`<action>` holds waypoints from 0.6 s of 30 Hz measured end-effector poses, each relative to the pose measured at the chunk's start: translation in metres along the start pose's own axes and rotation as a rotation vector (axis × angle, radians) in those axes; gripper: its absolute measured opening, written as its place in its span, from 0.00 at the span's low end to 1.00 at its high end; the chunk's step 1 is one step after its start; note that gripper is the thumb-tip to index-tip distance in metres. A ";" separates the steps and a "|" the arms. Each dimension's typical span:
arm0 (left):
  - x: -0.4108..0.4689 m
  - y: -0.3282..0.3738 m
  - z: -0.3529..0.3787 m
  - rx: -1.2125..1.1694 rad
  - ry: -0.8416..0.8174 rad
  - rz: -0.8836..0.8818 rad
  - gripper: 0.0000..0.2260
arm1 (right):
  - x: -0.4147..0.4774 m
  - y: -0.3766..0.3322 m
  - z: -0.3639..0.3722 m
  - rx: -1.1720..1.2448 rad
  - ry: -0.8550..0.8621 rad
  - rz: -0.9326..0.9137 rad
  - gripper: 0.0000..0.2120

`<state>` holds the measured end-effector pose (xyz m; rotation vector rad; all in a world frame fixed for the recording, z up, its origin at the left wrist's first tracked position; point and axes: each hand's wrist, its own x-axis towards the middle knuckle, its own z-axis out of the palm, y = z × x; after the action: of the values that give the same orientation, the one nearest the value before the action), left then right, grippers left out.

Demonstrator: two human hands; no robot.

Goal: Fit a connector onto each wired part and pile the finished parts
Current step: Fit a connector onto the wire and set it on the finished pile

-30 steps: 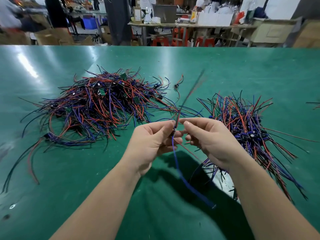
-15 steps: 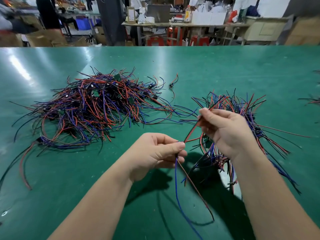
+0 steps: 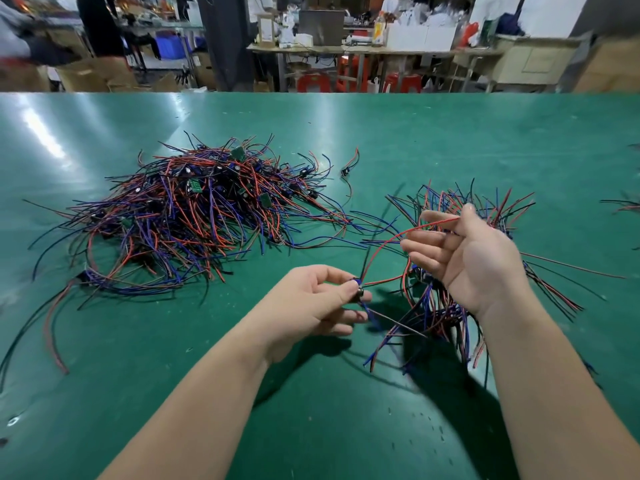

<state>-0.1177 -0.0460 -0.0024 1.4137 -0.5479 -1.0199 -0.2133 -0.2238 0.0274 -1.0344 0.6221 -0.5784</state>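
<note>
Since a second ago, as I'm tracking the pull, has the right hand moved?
Yes. Pinching the red wire, the right hand rose rightward over the right wire pile, away from the left hand gripping the wired part.

Wired part (image 3: 360, 289) held aloft, red wire (image 3: 388, 242) arcing rightward.

Bright, even light from overhead falls on a glossy green worktop (image 3: 450, 140). Pale streaks of glare cross its far left side. Soft dark shadows lie on it beneath the 2 hands, left hand (image 3: 311, 299) and right hand (image 3: 474, 258). The middle is sharp. The room (image 3: 104, 46) behind is smeared with blur, worst at upper left. The wide lens stretches the forearms (image 3: 194, 403) toward the lower corners.
</note>
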 end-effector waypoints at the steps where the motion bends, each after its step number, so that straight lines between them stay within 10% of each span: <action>1: 0.001 0.000 -0.001 -0.015 0.038 0.012 0.03 | 0.000 0.001 0.001 -0.017 -0.011 0.020 0.26; 10: 0.004 0.011 -0.007 -0.482 0.027 0.172 0.11 | 0.006 0.003 -0.001 -0.108 -0.036 0.125 0.40; 15: 0.001 0.015 -0.011 -0.690 -0.060 0.265 0.13 | -0.002 0.007 0.000 -0.221 -0.197 0.152 0.12; 18: 0.001 0.017 -0.010 -0.709 -0.050 0.278 0.15 | -0.010 0.013 0.006 -0.303 -0.403 0.123 0.13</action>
<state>-0.1049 -0.0441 0.0120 0.6656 -0.3511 -0.8994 -0.2143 -0.2084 0.0201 -1.3427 0.4176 -0.1580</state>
